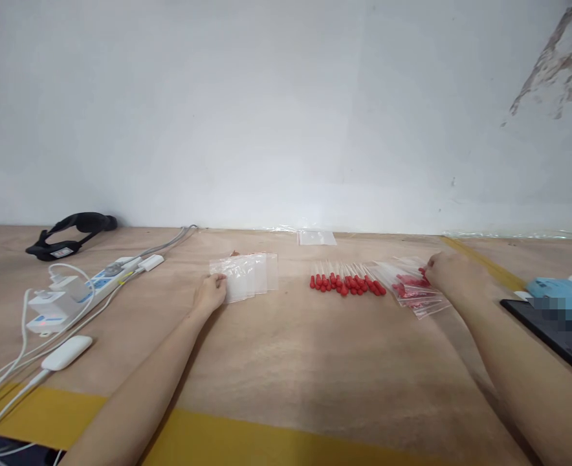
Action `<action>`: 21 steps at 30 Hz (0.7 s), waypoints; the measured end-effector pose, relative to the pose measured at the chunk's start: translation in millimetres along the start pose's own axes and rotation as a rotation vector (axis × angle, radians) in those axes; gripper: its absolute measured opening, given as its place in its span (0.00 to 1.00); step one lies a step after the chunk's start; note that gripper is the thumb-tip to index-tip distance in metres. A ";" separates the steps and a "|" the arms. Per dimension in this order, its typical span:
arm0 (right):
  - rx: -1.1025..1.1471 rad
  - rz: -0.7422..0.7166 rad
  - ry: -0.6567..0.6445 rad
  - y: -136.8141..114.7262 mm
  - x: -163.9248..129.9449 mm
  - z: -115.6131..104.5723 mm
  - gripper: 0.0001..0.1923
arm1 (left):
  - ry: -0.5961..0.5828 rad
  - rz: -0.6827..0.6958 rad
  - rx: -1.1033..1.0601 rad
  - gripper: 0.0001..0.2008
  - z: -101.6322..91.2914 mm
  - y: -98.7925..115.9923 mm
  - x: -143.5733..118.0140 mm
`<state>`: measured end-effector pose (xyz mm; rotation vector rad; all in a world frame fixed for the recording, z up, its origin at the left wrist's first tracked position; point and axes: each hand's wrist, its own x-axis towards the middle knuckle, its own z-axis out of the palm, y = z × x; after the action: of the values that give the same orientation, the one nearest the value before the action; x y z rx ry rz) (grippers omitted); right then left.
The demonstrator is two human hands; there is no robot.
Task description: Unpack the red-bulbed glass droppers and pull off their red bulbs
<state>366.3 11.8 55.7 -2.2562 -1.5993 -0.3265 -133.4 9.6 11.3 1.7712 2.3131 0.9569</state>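
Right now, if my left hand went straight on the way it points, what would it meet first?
Probably the fanned clear bags, which your left hand seems to touch; exact depth is unclear.

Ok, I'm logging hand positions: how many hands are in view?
2: the left hand at the fanned clear bags, the right hand at the bags with red pieces.

Two hands (210, 293), one power strip (102, 283), at least two white chargers (55, 307), one black headband (55, 248), one dark tablet (523, 314), two yellow strips (228, 432), over a dozen red-tipped sticks (349, 283), at least four flat clear bags (261, 275), several filled bags (412, 298) overlapping too much to count
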 end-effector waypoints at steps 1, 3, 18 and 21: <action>-0.015 0.014 0.037 -5.2 -3.1 -8.3 0.14 | 0.015 -0.005 0.027 0.15 -1.2 2.3 -2.7; 0.044 0.031 0.269 -17.4 -10.0 -25.4 0.16 | 0.081 0.005 0.108 0.18 -3.9 10.2 -9.9; 1.444 -0.035 -0.686 -143.6 -126.0 29.4 0.18 | 0.047 0.467 0.002 0.19 -3.1 35.6 -31.0; 1.561 0.022 -0.843 -151.5 -137.5 27.8 0.16 | -0.153 0.696 -0.231 0.18 -6.9 61.7 -56.9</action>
<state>177.0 -49.9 0.5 -1.0650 -1.2200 1.5045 -65.2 -35.6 31.2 2.4737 1.4223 1.0502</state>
